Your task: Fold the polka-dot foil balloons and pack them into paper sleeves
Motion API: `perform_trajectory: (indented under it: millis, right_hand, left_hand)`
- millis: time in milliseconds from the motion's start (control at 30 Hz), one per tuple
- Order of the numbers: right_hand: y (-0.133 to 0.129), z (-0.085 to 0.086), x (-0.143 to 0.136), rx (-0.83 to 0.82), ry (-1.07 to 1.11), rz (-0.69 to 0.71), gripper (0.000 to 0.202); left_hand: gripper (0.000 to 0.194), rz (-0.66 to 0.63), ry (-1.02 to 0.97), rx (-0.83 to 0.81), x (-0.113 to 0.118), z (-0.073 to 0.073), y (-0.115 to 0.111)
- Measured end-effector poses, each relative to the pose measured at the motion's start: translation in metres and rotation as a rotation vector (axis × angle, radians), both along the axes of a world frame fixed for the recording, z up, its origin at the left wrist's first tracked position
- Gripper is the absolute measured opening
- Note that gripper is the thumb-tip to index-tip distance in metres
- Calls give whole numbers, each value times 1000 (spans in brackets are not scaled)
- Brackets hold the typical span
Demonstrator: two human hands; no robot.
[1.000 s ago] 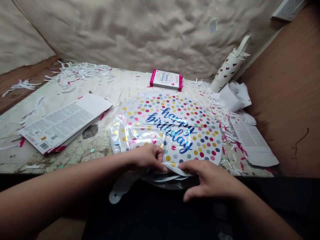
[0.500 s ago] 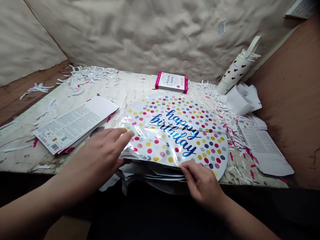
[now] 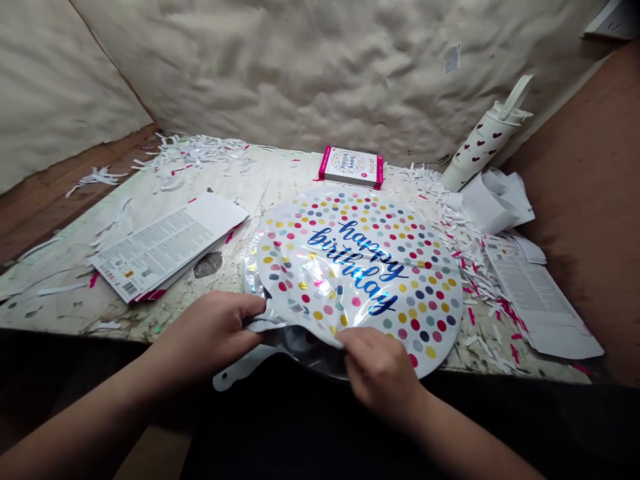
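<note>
Head view: left hand (image 3: pixel 215 330) closed on the crumpled neck (image 3: pixel 270 318) of the balloon (image 3: pixel 345 257).
Right grip: right hand (image 3: pixel 383 367) pinching the balloon's near rim, fingers together.
Pointing: neck runs leftward into the left hand; lettering slants down from left to right.
Long axis: disc is round, so the length runs from neck to right rim.
Place: flat on more foil (image 3: pixel 251 263) on the table (image 3: pixel 273 177), near rim raised between the hands.
Front edge: near rim juts past it; a lower tail (image 3: pixel 223 380) does too.
Left room: gap before the packs (image 3: pixel 170 247), wider table behind them.
Far rim: box (image 3: pixel 351 167) just behind.
Right rim: shreds (image 3: pixel 483 300) just beside, then carton (image 3: pixel 540 293); bottle (image 3: pixel 483 143) farther back.
</note>
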State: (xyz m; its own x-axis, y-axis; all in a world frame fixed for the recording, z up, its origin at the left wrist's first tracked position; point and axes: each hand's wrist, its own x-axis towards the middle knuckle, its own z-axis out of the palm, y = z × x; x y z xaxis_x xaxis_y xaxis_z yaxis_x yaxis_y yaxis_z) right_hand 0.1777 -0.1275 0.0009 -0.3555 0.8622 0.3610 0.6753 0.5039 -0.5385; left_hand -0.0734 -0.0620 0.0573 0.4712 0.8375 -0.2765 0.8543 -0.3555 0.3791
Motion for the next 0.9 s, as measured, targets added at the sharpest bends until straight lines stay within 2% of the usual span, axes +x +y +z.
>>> perform_trajectory:
  millis: [100, 167, 200, 267, 300, 333, 400, 467, 533, 600, 633, 700, 833, 900]
  right_hand:
    - [7, 5, 18, -45, 214, -192, 24]
    - [9, 10, 27, -44, 245, -230, 23]
    - [8, 12, 28, -31, 233, -195, 25]
    - [3, 11, 21, 30, 186, -79, 30]
    - [-1, 9, 16, 73, 147, -19, 33]
    - [-5, 5, 11, 111, 89, 32, 37]
    - [-13, -7, 8, 140, -77, 81, 46]
    - [-20, -22, 19, 103, -240, 2, 61]
    - [-26, -36, 46, 53, -340, -226, 73]
    - [-27, -46, 81, 23, -405, -484, 72]
    - [-25, -48, 97, 9, -435, -552, 68]
    - [-18, -49, 125, -27, -457, -515, 60]
    - [2, -42, 160, -196, -324, -233, 53]
    - [14, -36, 174, -303, -229, -215, 50]
  left_hand:
    - [21, -81, 210, -34, -20, -10, -4]
    - [20, -75, 254, 56, -32, -12, -1]
    - [22, -38, 207, 190, -35, -12, 3]
    - [47, -26, 30, 535, -34, -13, 16]
    - [60, -74, -52, 673, -31, -16, 24]
    - [66, -157, -105, 742, -27, -20, 32]
    - [57, -404, -125, 684, -20, -36, 47]
    - [45, -583, -114, 541, -19, -54, 55]
    - [46, -636, -130, 434, -23, -69, 57]
    - [47, -602, -163, 353, -27, -75, 56]
    - [47, -585, -176, 320, -28, -75, 56]
    - [45, -572, -178, 273, -27, -72, 57]
    - [55, -467, -100, 234, -24, -66, 68]
    - [53, -407, -82, 196, -26, -64, 78]
